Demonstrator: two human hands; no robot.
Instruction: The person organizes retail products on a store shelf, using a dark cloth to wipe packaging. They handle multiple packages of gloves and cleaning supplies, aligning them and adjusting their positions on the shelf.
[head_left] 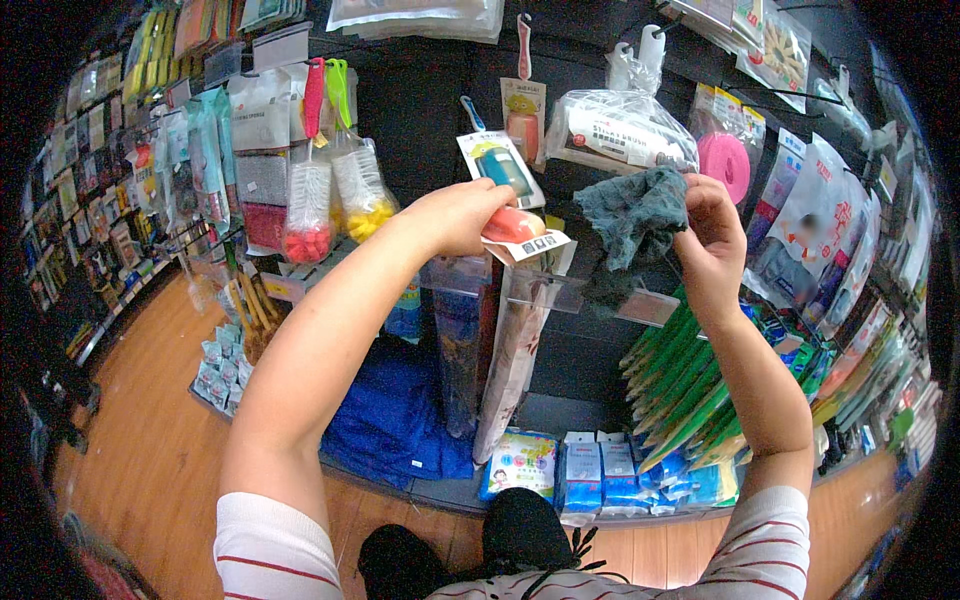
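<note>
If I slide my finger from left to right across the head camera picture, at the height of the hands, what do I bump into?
Bottle brushes with red and yellow tips → left hand → orange packaged item → dark teal cloth → right hand → hanging packets on the right.

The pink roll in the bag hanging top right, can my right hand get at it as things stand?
Probably not freely: the right hand is gripping the dark cloth, though the pink roll hangs just above it, unblocked.

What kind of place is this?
Probably a small household-goods shop. Packaged bottle brushes hang on a dark display wall, and wipe packs sit on the bottom shelf, above a wooden floor.
</note>
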